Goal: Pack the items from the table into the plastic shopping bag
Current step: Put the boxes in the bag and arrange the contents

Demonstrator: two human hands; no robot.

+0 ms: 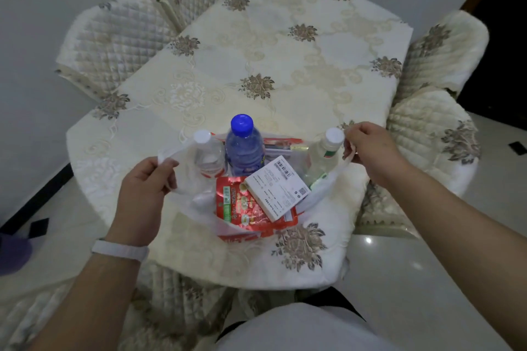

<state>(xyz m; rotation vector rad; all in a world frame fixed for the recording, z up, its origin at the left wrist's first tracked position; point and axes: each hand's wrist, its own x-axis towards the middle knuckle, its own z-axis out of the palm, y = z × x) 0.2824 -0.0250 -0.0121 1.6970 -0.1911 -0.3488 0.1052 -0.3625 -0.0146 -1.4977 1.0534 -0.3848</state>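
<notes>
As our left hand (pixel 144 182) and right hand (pixel 369 147) grip the white bag (pixel 196 198), it gapes, full, by the worktop's (pixel 285 65) 6 o'clock edge; room lies toward 12.

A home dining room: an embroidered tablecloth (pixel 285 65) covers the table, ringed by quilted-covered chairs (pixel 114 45).

I've got a table (pixel 205 65) draped in a cream cloth (pixel 308 94) stitched with brown flowers, running away from me. On its near end sits the white plastic shopping bag (pixel 199 222), mouth open upward.
</notes>
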